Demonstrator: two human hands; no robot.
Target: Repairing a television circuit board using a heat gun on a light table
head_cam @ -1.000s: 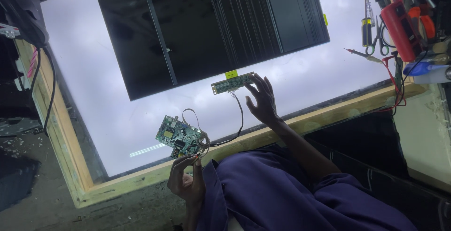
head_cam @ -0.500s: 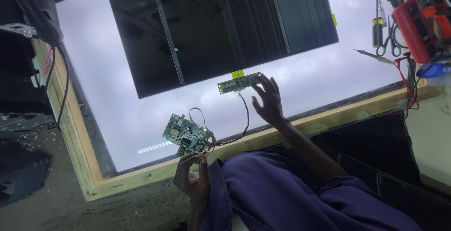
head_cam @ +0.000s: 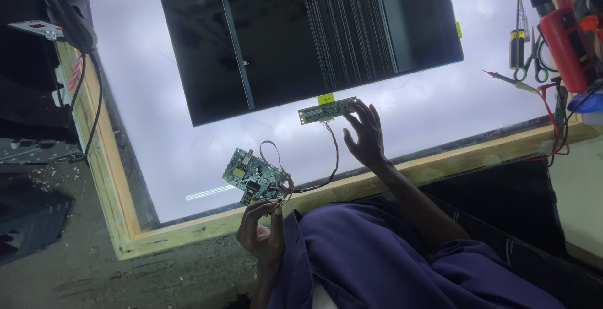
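Note:
My left hand point(head_cam: 260, 230) pinches the lower edge of a green circuit board point(head_cam: 251, 180) and holds it up over the lit white table point(head_cam: 151, 127). Thin wires point(head_cam: 330, 164) run from that board to a narrow strip board point(head_cam: 326, 109) at the bottom edge of a dark display panel point(head_cam: 301, 39) with a band of vertical line cracks. My right hand point(head_cam: 364, 136) hovers open, fingers spread, with its fingertips at the strip board's right end. Purple sleeves cover my arms.
A wooden frame point(head_cam: 440, 161) borders the lit table. At the right lie a yellow-handled screwdriver point(head_cam: 517, 39), scissors point(head_cam: 534, 58), a red tool point(head_cam: 562, 39) and red and black probe leads point(head_cam: 553, 95). A black cable point(head_cam: 94, 102) hangs along the left edge.
The view has shifted slightly. Both hands keep nearly the same poses; the left still holds the green board and the right stays by the strip board.

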